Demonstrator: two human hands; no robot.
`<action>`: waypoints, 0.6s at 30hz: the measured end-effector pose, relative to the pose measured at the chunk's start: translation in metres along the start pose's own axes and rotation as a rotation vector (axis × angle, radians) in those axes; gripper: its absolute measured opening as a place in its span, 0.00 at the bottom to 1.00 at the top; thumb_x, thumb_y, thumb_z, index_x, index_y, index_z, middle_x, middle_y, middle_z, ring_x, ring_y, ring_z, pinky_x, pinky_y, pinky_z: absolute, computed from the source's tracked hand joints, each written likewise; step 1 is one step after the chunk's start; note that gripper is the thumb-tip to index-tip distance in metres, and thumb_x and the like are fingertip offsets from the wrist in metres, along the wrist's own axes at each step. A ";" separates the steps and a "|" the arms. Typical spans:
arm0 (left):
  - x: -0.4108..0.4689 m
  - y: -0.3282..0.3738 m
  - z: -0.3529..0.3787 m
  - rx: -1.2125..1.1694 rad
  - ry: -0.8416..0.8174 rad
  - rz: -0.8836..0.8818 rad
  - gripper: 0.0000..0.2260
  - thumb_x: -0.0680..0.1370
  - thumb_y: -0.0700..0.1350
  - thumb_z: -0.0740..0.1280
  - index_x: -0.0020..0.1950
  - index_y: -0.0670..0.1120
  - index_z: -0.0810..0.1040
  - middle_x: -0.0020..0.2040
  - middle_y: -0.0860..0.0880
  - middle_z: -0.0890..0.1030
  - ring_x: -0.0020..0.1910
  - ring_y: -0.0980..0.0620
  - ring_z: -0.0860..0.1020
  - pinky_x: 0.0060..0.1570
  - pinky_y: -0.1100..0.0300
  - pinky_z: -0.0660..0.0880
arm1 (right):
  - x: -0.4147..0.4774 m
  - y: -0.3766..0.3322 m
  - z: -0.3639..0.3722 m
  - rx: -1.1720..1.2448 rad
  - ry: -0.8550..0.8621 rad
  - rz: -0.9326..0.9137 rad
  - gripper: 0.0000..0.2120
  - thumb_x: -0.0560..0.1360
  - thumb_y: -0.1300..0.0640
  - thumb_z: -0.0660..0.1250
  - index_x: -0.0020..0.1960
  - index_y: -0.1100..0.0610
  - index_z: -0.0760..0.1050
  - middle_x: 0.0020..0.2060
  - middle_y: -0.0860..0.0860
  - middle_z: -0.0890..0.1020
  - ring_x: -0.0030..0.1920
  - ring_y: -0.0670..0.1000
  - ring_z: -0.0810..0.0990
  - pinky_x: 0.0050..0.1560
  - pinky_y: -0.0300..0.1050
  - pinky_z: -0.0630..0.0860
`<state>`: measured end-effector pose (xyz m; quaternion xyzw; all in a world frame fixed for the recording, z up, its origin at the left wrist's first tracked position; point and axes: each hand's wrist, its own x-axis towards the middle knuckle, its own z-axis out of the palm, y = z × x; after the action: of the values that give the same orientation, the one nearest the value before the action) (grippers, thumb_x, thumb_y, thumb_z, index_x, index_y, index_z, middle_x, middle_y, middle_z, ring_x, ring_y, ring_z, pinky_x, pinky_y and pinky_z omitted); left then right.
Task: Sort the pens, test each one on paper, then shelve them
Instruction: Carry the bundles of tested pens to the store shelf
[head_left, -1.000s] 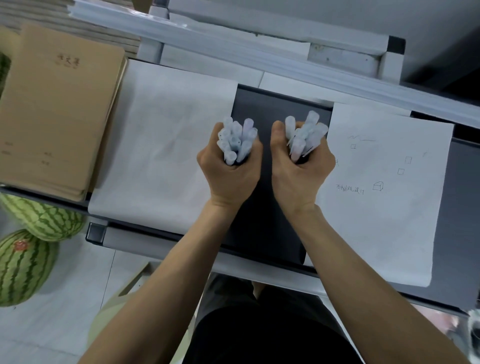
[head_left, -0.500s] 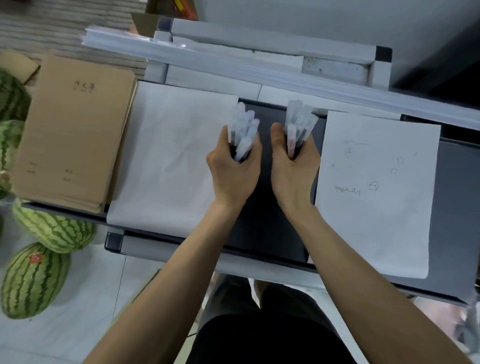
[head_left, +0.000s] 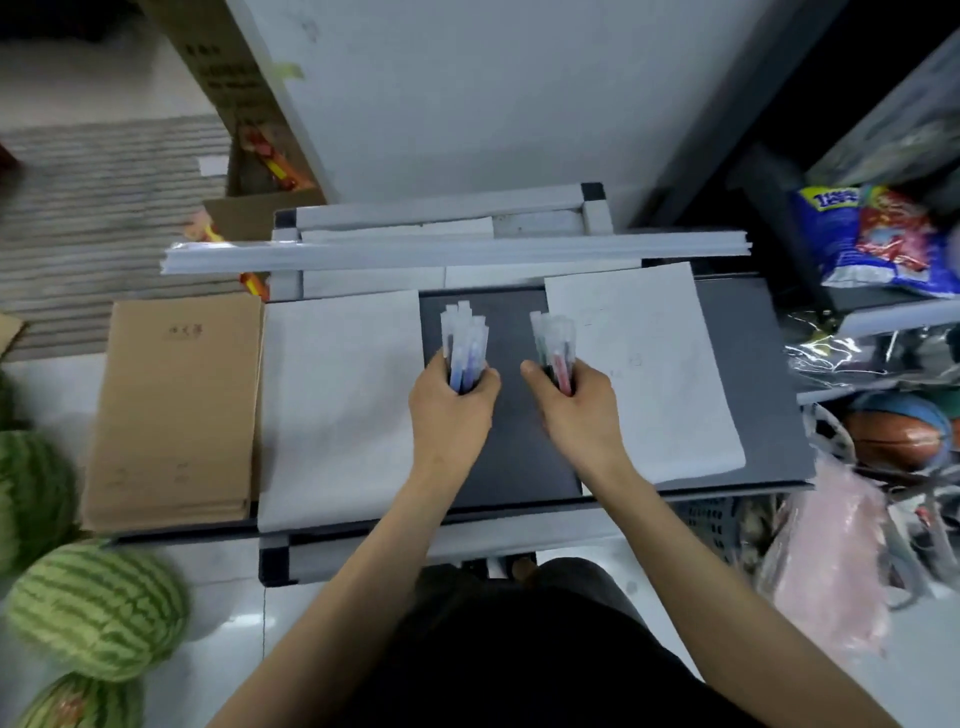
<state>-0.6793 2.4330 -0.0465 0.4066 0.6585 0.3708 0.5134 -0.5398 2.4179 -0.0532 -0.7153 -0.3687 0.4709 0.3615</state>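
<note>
- The blue pens (head_left: 464, 340) stand as one bundle in the left hand (head_left: 451, 415), whose fingers are curled tight round the lower barrels. The capped ends stick out past the fist.
- The red pens (head_left: 555, 345) (a few darker barrels are mixed in, colour hard to tell) make a second bundle, gripped the same way by the right hand (head_left: 582, 413).
- Both bundles have their long axis running from the fist away from the person, leaning toward the far edge. They are roughly parallel and near each other but apart.
- Both fists hang over the dark mat (head_left: 511, 457), between the two papers.
- The marked sheet (head_left: 670, 395) lies just right of the red pens, so the right hand is nearer it. The blank sheet (head_left: 337, 415) lies just left of the left hand.
- Notebooks (head_left: 176, 415) sit in a stack beyond the blank sheet, well away from either hand.
- Sorting by colour looks done. Testing probably needs one bundle laid on the mat, since neither hand has a finger free to draw out a single pen.
- The tips that write are hidden inside the fists, so a pen would have to be turned or uncapped before it meets paper.
</note>
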 end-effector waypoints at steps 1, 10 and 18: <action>-0.008 0.003 0.000 0.020 -0.054 -0.001 0.09 0.78 0.39 0.69 0.48 0.35 0.72 0.33 0.36 0.72 0.27 0.47 0.69 0.24 0.58 0.68 | -0.009 0.001 -0.007 -0.051 -0.002 0.003 0.20 0.78 0.45 0.70 0.35 0.54 0.66 0.29 0.54 0.71 0.30 0.52 0.70 0.34 0.50 0.69; -0.073 0.003 0.033 0.138 -0.447 -0.053 0.09 0.76 0.40 0.70 0.46 0.35 0.73 0.29 0.42 0.71 0.26 0.47 0.69 0.25 0.56 0.67 | -0.091 0.027 -0.067 0.032 0.187 0.178 0.19 0.73 0.43 0.71 0.35 0.52 0.67 0.28 0.51 0.70 0.30 0.51 0.67 0.34 0.50 0.66; -0.121 0.012 0.106 0.215 -0.660 0.004 0.08 0.77 0.41 0.70 0.46 0.37 0.75 0.29 0.46 0.73 0.26 0.48 0.70 0.26 0.57 0.68 | -0.157 0.062 -0.135 0.212 0.495 0.210 0.18 0.76 0.48 0.71 0.29 0.47 0.71 0.25 0.47 0.70 0.28 0.51 0.66 0.34 0.48 0.64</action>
<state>-0.5563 2.3345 -0.0116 0.5577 0.4913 0.1487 0.6522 -0.4460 2.2299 -0.0030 -0.8010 -0.1421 0.3526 0.4625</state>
